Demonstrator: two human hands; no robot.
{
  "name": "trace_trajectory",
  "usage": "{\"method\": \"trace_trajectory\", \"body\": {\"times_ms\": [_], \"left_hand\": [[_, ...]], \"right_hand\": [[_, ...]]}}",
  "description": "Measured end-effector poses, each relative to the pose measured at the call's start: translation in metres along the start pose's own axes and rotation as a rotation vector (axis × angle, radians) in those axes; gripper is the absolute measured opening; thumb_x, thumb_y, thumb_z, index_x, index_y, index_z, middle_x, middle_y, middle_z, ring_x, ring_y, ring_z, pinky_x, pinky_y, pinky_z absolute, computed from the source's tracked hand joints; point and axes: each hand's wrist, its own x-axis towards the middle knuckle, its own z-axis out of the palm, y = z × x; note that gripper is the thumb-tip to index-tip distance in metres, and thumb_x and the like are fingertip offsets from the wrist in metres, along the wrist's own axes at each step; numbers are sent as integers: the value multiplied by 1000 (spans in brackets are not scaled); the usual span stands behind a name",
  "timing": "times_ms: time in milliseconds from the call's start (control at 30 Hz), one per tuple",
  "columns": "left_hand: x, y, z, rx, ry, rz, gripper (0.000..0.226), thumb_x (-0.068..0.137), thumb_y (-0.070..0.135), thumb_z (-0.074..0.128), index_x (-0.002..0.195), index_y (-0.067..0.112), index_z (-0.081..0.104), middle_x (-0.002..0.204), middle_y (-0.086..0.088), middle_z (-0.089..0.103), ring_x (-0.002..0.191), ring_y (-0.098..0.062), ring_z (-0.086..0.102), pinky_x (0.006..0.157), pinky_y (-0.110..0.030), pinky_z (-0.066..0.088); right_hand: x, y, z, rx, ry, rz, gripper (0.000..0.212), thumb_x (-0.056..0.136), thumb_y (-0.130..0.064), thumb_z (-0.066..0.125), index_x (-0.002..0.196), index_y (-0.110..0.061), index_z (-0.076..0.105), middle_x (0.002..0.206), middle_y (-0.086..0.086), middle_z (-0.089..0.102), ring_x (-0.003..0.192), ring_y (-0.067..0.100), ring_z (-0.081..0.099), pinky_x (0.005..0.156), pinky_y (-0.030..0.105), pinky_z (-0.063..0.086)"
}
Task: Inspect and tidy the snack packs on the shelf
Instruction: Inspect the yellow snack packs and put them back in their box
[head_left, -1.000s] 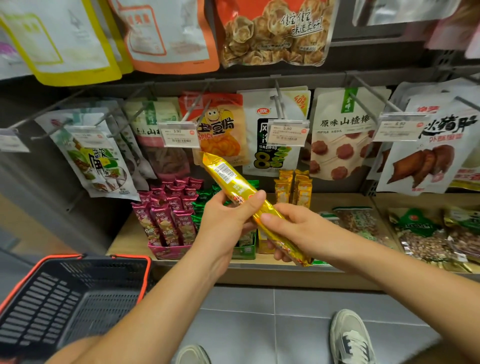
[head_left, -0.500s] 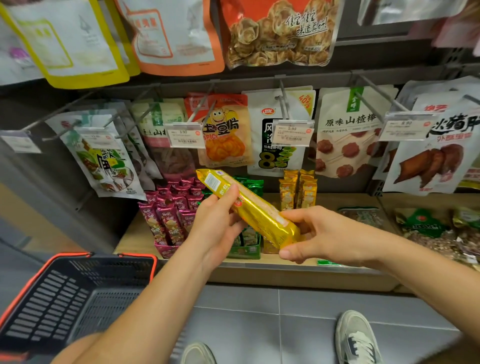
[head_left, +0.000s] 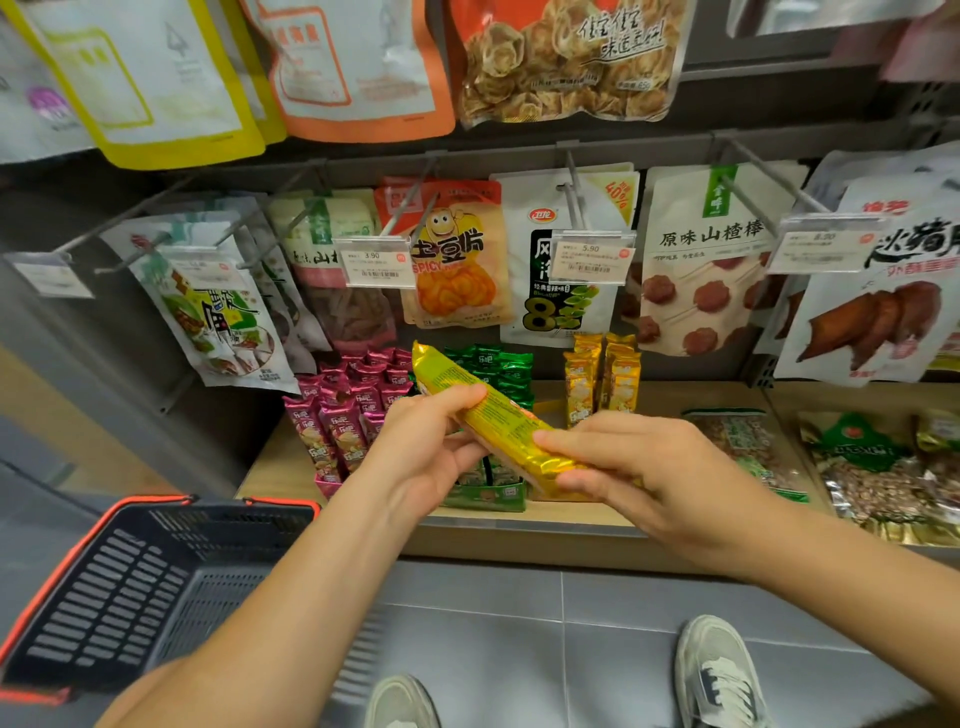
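Two hands (head_left: 519, 457) gripping one yellow snack pack (head_left: 498, 415).

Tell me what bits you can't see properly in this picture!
Head view only:
- Long yellow foil snack pack: lower end hidden by the right hand; middle covered by the left hand; print too small.
- White shelf price tag: blurred.
- Dark plastic shopping basket: cut off at left edge.

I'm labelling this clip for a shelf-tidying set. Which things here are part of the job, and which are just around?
Part of the job:
yellow snack pack, held by left hand and right hand
pink packs
green packs
small yellow packs

Just around:
shopping basket
hanging bags
price tags
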Motion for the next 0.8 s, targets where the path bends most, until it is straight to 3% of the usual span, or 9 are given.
{"method": "trace_trajectory", "body": {"times_ms": [67, 133, 200, 300, 367, 433, 600, 700, 800], "left_hand": [[0, 2, 0, -63, -9, 23, 17, 87, -3, 61, 104, -3, 59, 90, -23, 68, 71, -28, 72, 57, -35, 58], [0, 2, 1, -96, -38, 47, 25, 87, -6, 58, 112, -1, 55, 102, -25, 67, 79, -31, 72, 62, -39, 60], [-2, -2, 2, -123, -102, 60, 34, 83, -8, 58, 116, 1, 51, 109, -26, 68, 89, -36, 71, 67, -43, 61], [-3, -1, 0, -70, -172, 83, 40, 72, 7, 68, 110, 10, 57, 105, -17, 72, 94, -29, 71, 65, -39, 59], [0, 4, -2, 76, -105, 137, 31, 72, 29, 76, 98, 16, 64, 90, -4, 73, 86, -16, 70, 64, -33, 57], [6, 9, -7, 193, 6, 199, 27, 79, 39, 74, 92, 18, 64, 76, 4, 71, 75, -9, 70, 63, -29, 56], [14, 6, -16, 356, 107, 287, 9, 91, 20, 67, 93, 12, 65, 77, 0, 75, 78, -15, 73, 60, -28, 57], [12, 8, -17, 386, 79, 281, 7, 90, 19, 68, 94, 13, 67, 87, -4, 76, 85, -19, 74, 65, -29, 58], [4, 8, -15, 492, -8, 346, 9, 90, 21, 68, 97, 25, 70, 86, 4, 76, 84, -12, 73, 65, -23, 57]], "right_hand": [[-1, 1, 5, 409, 1, 278, 31, 95, -32, 54, 126, -37, 58, 111, -2, 59, 82, 15, 70, 73, 36, 59], [1, 1, 11, 752, -12, 552, 32, 94, -16, 59, 118, -35, 50, 116, 5, 56, 80, 25, 73, 75, 43, 61], [5, 6, 12, 911, -76, 716, 44, 90, -1, 62, 122, -27, 46, 108, 12, 64, 77, 28, 72, 75, 42, 61], [6, 15, 7, 807, -304, 684, 44, 85, 2, 67, 124, -16, 57, 96, 6, 75, 81, 19, 72, 76, 32, 59], [4, 20, 7, 598, -329, 617, 40, 80, -3, 75, 117, -17, 64, 98, -1, 75, 87, 13, 72, 83, 31, 58], [2, 24, 9, 410, -311, 592, 45, 76, -11, 81, 116, -21, 64, 101, -5, 74, 91, 8, 70, 88, 32, 56], [-4, 34, 11, 85, -333, 525, 65, 72, -32, 84, 128, -29, 53, 117, -12, 64, 103, 3, 61, 88, 22, 52], [-8, 42, 9, 142, -406, 576, 68, 73, -39, 83, 129, -30, 46, 114, -12, 58, 99, 5, 58, 82, 18, 50], [-15, 52, 5, 261, -521, 605, 52, 78, -37, 79, 121, -21, 55, 109, 6, 63, 95, 18, 61, 86, 33, 49]]}}
